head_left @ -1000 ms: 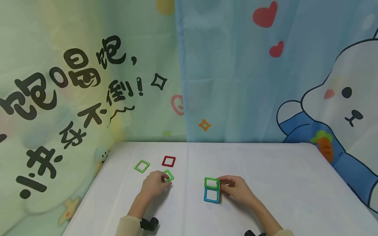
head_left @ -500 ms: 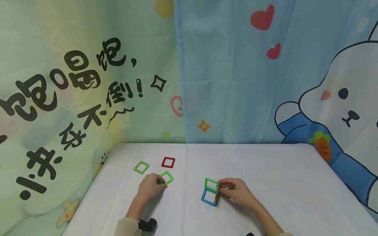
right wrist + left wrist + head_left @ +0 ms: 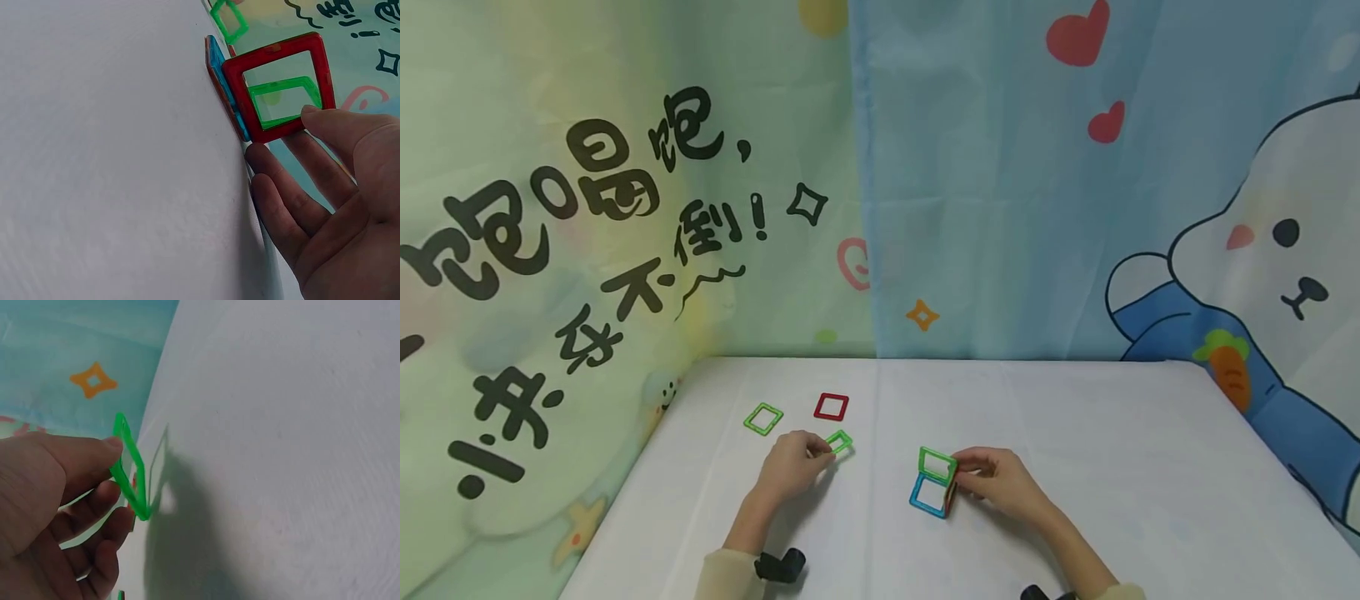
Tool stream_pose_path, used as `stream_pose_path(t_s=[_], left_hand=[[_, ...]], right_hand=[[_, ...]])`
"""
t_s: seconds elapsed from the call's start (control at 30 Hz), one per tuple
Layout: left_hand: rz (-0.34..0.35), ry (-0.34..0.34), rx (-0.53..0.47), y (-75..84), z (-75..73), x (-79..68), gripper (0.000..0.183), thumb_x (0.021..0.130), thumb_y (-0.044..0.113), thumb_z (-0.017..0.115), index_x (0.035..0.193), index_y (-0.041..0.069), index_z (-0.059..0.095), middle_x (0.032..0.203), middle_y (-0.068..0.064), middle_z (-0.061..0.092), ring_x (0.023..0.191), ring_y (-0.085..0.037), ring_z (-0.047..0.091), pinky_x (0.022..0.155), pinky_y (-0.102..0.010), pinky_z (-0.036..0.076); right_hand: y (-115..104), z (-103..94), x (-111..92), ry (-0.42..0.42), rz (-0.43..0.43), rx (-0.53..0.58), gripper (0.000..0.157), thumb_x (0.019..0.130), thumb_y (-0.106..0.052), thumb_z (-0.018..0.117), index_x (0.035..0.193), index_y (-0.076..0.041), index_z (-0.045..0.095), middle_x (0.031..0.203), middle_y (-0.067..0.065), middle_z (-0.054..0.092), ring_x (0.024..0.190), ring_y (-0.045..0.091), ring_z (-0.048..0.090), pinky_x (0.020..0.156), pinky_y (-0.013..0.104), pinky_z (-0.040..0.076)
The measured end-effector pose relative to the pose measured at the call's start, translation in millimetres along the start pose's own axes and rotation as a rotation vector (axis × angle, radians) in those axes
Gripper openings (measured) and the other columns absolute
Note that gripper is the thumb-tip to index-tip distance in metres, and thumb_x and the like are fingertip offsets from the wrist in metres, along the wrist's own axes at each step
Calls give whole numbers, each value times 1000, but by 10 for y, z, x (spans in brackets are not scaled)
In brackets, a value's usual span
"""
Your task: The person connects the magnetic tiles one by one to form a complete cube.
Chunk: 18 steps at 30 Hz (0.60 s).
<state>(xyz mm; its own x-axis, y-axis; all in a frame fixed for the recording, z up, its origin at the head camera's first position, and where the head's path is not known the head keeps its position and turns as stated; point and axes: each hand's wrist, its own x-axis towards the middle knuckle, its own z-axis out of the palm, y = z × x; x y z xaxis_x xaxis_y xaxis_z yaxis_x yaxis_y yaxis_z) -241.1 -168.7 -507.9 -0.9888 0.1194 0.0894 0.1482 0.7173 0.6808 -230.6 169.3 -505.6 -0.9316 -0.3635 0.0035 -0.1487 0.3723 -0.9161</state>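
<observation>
In the head view my left hand [image 3: 790,462] pinches a green square magnetic tile [image 3: 847,437] by one edge. The left wrist view shows that green tile [image 3: 142,478] tilted nearly on edge, its shadow on the white surface. My right hand [image 3: 1000,481] holds a joined group of tiles between thumb and fingers. A green tile [image 3: 938,454] sits at the top of this group, with a blue tile [image 3: 928,509] below it. The right wrist view shows the thumb on a red tile [image 3: 325,69], with the blue tile [image 3: 228,87] standing against its side.
Another red square tile [image 3: 832,395] and a green square tile [image 3: 754,414] lie flat on the white tabletop [image 3: 1112,467], beyond my left hand. Printed curtains [image 3: 985,208] hang behind the table and along its left side.
The joined tiles have turned, so the blue tile sits at an angle and a red side shows. The left hand's green tile has tipped up and shifted slightly right.
</observation>
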Motion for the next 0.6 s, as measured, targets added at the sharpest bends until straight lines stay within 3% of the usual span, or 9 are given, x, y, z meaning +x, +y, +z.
stream_pose_path(t_s=[0.4, 0.6], left_hand=[[84, 24, -45, 165, 54, 41, 9, 92, 19, 68, 93, 11, 73, 80, 9, 64, 67, -8, 54, 57, -26, 46], [199, -46, -33, 336, 74, 20, 10, 93, 18, 68, 96, 11, 74, 85, 10, 66, 68, -7, 53, 58, -24, 46]], right_hand=[[4, 47, 28, -31, -57, -3, 28, 90, -8, 68, 114, 5, 64, 100, 15, 69, 72, 22, 66, 56, 29, 51], [2, 87, 36, -21, -38, 4, 27, 91, -6, 67, 115, 6, 64, 100, 14, 69, 70, 20, 65, 56, 29, 51]])
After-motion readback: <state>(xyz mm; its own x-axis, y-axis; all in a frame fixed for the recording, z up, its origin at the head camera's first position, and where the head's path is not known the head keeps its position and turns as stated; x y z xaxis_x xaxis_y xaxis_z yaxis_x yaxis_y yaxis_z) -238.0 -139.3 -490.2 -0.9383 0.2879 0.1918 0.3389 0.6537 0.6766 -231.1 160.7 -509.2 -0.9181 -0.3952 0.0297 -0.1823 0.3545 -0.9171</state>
